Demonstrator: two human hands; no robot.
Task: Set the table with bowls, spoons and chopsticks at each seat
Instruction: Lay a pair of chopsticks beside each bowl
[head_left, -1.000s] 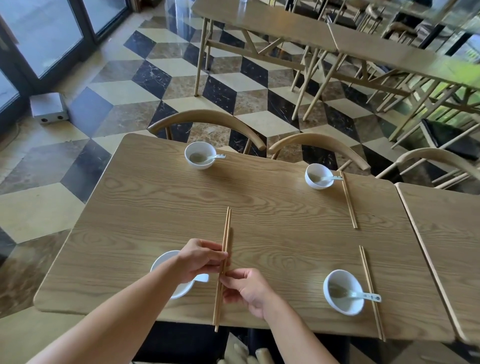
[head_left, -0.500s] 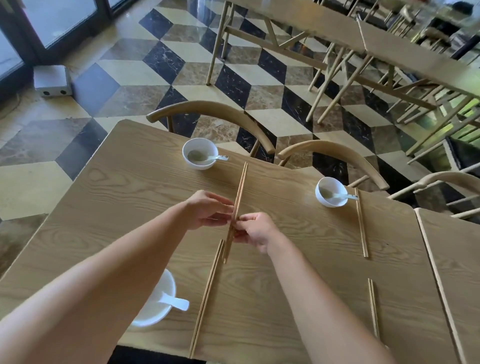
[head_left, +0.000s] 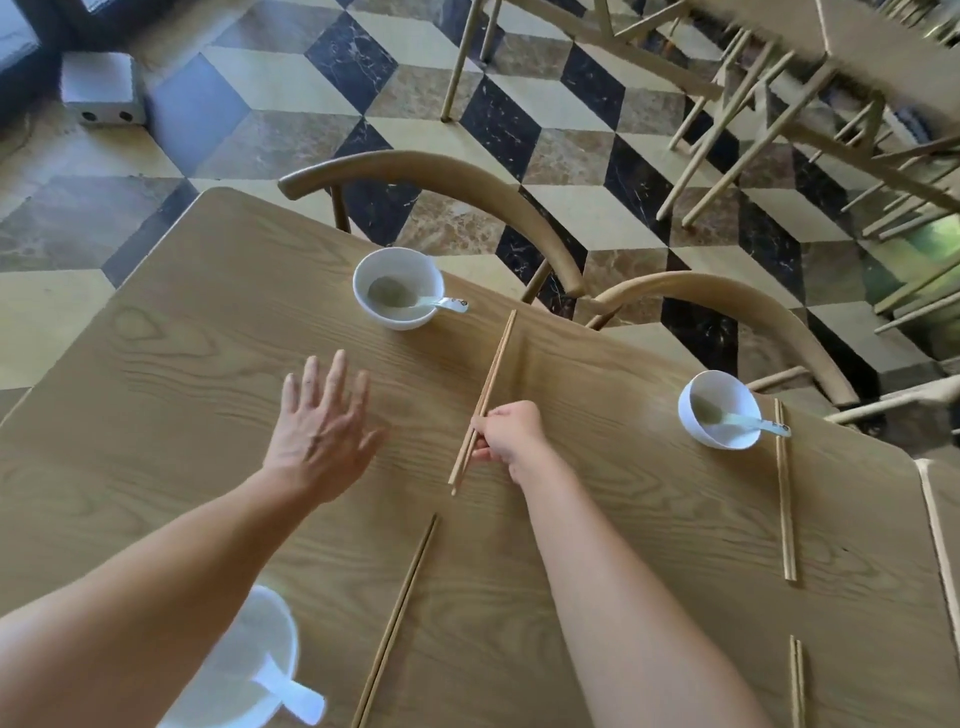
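Observation:
My right hand pinches the near end of a pair of wooden chopsticks whose tips point at the far table edge, right of the far left bowl with its spoon. My left hand hovers open and flat over the table, fingers spread, holding nothing. A second chopstick pair lies beside the near left bowl and its spoon. The far right bowl holds a spoon, with chopsticks on its right.
The wooden table has two curved-back chairs pushed in on the far side. Another chopstick pair shows at the lower right. A second table abuts on the right. A white box sits on the floor.
My left hand let go of the chopsticks and moved left, opening flat. My right hand carried one pair farther toward the far left bowl. The other pair stays beside the near bowl.

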